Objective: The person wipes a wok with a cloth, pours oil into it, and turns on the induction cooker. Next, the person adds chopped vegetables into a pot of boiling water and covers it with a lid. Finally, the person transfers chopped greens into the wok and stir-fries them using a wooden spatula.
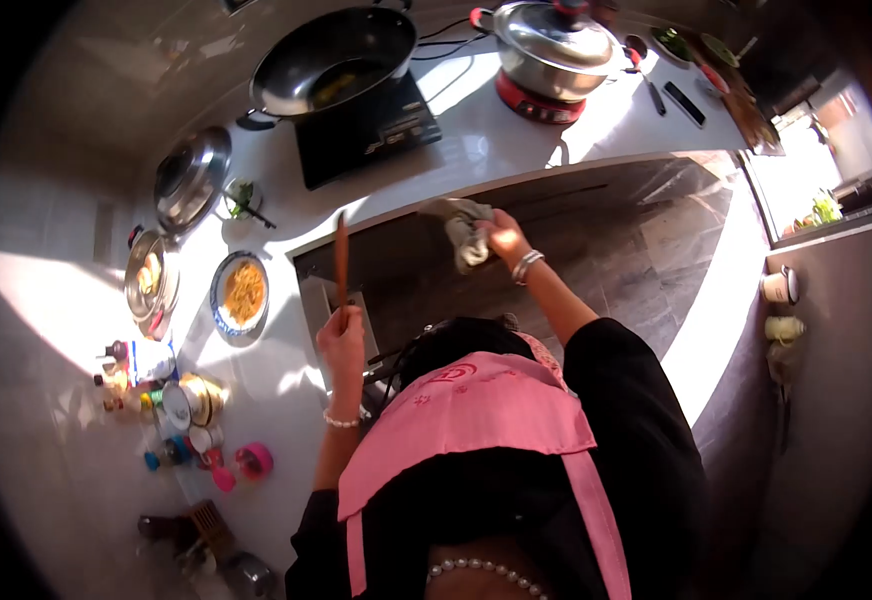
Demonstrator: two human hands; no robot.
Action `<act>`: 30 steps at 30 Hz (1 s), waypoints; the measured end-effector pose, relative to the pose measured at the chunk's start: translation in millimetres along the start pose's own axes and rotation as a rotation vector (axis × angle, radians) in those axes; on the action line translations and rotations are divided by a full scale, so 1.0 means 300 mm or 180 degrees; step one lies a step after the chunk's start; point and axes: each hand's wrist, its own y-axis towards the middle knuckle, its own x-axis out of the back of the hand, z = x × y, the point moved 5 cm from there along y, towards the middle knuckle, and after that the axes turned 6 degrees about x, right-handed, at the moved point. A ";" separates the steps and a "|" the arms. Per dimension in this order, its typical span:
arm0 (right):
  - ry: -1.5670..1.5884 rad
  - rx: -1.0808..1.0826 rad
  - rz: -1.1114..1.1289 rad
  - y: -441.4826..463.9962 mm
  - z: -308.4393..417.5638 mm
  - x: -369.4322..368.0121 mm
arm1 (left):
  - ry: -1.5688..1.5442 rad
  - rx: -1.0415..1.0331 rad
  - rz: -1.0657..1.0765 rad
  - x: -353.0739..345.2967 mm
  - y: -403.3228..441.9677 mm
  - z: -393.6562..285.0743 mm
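Observation:
My left hand (342, 338) is wrapped round the handle of a brown wooden spatula (342, 262), which points up and is seen nearly edge-on. It is near the inner edge of the counter, beside a plate of shredded food (244, 294). My right hand (506, 236) grips a crumpled pale cloth (466, 232) in front of the counter, over the dark floor. Beyond both hands, a large black wok (336, 62) with a little food in its bottom sits on a black induction cooker (366, 130).
A lidded steel pot (556, 45) stands on a red base (541, 100). Nearby lies a phone (684, 103). Along the left are a wok lid (193, 180), a small bowl of greens (243, 198), a pan (148, 278) and several jars and bottles (194, 400).

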 end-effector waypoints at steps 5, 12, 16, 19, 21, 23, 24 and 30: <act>0.1350 -0.1039 -0.0261 -0.085 0.301 0.134 | -0.1540 0.1499 0.2231 -0.221 -0.119 -0.079; -0.0827 0.0176 -0.0027 -0.061 0.626 0.250 | -0.2239 0.2067 0.2751 -0.350 -0.165 -0.127; -0.1692 0.1718 0.0234 -0.087 0.903 0.181 | -0.2250 0.2215 0.2793 -0.408 -0.174 -0.120; -0.1840 0.2770 0.0523 -0.121 0.952 0.008 | -0.1703 0.1989 0.2553 -0.446 -0.242 -0.159; -0.1727 0.2740 0.0655 -0.117 0.911 -0.097 | -0.1005 0.1595 0.2173 -0.429 -0.282 -0.183; -0.1158 0.2160 0.0825 -0.067 0.897 -0.142 | -0.0483 0.1262 0.1957 -0.367 -0.299 -0.189; -0.1111 0.1777 0.0896 -0.051 0.870 -0.159 | -0.0395 0.1168 0.2008 -0.344 -0.324 -0.194; 0.0255 0.0603 0.2148 -0.002 0.769 -0.387 | -0.0919 0.1021 0.1334 -0.257 -0.361 -0.034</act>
